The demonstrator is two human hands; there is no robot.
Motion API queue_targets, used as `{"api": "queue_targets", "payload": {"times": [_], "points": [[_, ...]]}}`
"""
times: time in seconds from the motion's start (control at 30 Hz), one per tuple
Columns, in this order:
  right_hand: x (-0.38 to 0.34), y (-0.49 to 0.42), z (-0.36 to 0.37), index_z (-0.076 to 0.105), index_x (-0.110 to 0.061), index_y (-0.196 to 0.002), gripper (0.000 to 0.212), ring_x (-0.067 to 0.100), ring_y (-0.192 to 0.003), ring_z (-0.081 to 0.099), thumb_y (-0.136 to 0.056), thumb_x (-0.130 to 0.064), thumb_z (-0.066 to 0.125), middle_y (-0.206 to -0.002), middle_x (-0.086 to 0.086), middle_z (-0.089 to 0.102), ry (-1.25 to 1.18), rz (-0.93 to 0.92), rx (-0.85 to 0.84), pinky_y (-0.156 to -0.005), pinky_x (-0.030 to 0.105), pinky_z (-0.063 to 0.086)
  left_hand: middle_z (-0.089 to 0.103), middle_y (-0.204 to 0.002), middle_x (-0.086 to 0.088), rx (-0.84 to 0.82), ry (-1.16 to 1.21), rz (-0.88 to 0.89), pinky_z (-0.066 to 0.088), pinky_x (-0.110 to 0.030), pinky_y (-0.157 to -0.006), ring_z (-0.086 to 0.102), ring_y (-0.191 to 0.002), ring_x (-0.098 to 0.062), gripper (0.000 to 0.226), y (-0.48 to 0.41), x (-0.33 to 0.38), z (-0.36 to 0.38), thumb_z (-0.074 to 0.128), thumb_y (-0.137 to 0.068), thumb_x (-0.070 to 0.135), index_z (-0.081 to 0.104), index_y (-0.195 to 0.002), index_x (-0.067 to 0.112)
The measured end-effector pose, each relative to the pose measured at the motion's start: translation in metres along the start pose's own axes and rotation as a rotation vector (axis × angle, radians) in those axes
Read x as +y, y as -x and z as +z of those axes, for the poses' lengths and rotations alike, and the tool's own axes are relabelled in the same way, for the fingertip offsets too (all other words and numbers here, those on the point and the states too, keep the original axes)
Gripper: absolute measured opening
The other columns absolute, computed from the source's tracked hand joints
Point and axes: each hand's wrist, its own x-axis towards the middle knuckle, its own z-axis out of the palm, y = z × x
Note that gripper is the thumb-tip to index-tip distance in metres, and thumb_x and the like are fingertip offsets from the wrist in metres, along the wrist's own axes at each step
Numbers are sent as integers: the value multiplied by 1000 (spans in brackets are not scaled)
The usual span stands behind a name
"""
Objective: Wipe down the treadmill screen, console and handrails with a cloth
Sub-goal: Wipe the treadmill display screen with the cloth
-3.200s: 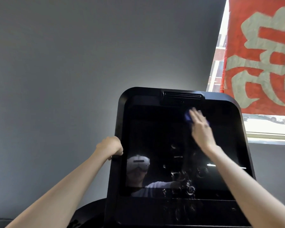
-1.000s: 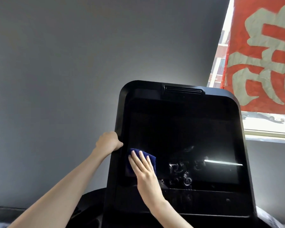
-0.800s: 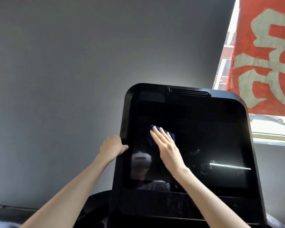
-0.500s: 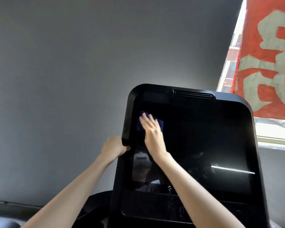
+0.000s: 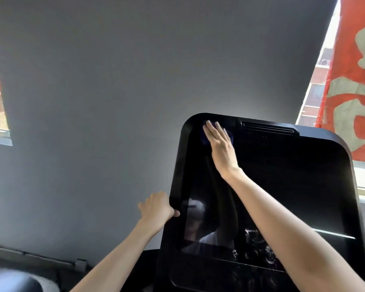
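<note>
One head-worn wide-angle view is given, faced forward at the near treadmill screen (image 5: 293, 175), right of centre, grey wall (image 5: 114, 81) far behind.

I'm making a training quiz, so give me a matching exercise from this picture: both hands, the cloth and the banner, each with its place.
1 left hand
2 right hand
3 cloth
4 banner

A at the right window
B flat, top left of the screen
C gripping the screen's left edge
D under straight fingers

Pairs: 1-C, 2-B, 3-D, 4-A.
</note>
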Motion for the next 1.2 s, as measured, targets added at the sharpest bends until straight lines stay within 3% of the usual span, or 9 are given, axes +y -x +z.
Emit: {"api": "queue_targets", "payload": {"times": [0.17,0.27,0.47,0.6,0.7,0.8,0.9,1.0,1.2], "points": [[7,-21,3,32,-10,-145,64,22,-144,17,-88,16,41,-153,4,27,-38,215,236,-119,35,10,63,-105,-1,-8,0,11,40,-35,-87,59,-103,-24,39,0,-1,-1,70,-81,43,55,-101,13],[3,-58,2,48,-7,-134,47,28,-134,35,-90,9,43,-141,10,46,-79,345,194,-115,37,22,64,-99,-3,-10,28,15,43,-36,-84,61,-98,-26,38,-1,-2,-1,72,-78,42,46,-78,13],[-53,-54,28,65,-3,-110,27,35,-103,57,-85,-3,55,-109,15,66,2,-273,-268,-99,38,36,54,-70,-5,-26,89,16,44,-36,-78,60,-83,-29,57,2,-8,2,69,-79,46,27,-59,15],[-77,22,49,71,-11,-76,20,29,-70,63,-72,-10,52,-72,6,68,-36,-507,-378,-79,36,49,53,-74,-6,-121,148,7,39,-31,-63,54,-74,-24,38,8,-25,14,59,-89,42,38,-71,17],[-83,83,50,71,-15,-89,20,24,-89,65,-73,-9,60,-89,1,71,-78,-646,-459,-95,37,44,53,-80,0,-160,104,-52,39,-29,-63,50,-73,-20,10,10,-46,15,51,-90,20,50,-82,14],[-76,91,38,69,-21,-104,30,13,-110,60,-77,-11,63,-110,-6,68,-12,-777,-416,-106,33,35,48,-70,0,-154,60,-103,33,-26,-52,46,-64,-20,17,9,-62,14,43,-82,8,44,-67,16],[-59,34,26,69,-22,-103,31,14,-116,57,-78,-7,60,-115,-5,67,41,-549,-220,-110,32,21,59,-87,-1,-178,87,-87,47,-29,-66,58,-81,-23,17,10,-65,11,47,-85,10,62,-86,18],[-52,4,19,63,-17,-117,37,18,-133,41,-82,-5,60,-130,-1,58,56,-298,-251,-115,38,12,65,-101,1,-170,170,-69,51,-31,-84,62,-100,-21,20,10,-64,12,53,-88,15,66,-101,21],[-86,121,27,68,-15,-108,35,18,-123,51,-77,-15,51,-115,-4,66,-38,-516,-432,-114,33,16,69,-73,0,-139,220,-68,55,-31,-77,70,-78,-19,7,9,-67,3,62,-80,15,68,-79,18]]}}
